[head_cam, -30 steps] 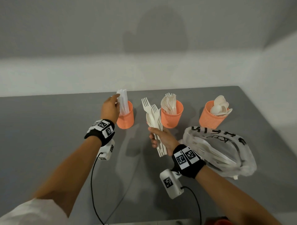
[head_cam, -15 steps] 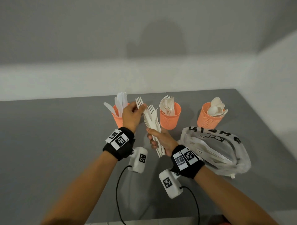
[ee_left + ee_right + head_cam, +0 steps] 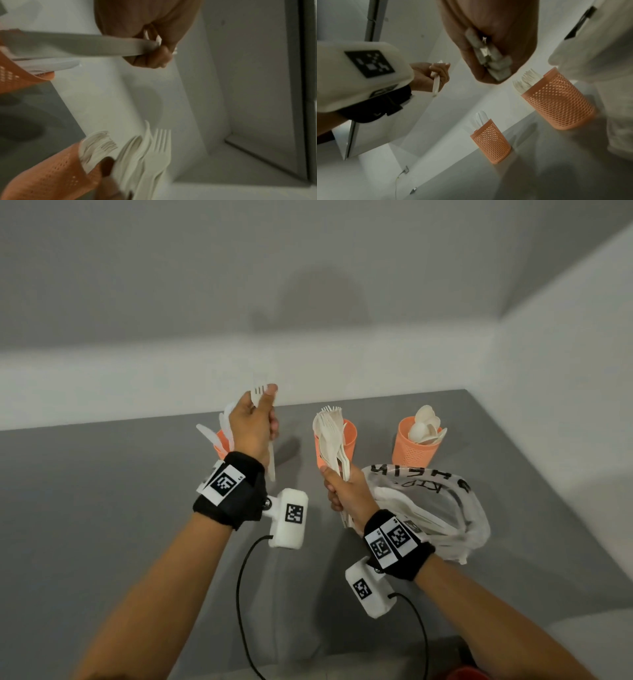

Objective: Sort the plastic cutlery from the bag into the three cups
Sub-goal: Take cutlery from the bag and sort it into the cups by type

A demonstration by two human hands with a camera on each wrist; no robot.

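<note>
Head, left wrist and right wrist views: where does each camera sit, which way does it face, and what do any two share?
Head: worn on the head, looking forward and down at the table, three cups and bag; both forearms and hands show.
Left wrist: along the left hand, whose grip holds a fork; the right thumb shows.
Right wrist: under the right hand gripping a cutlery bundle; the left hand shows.
Shared: all three show the fork cup.
</note>
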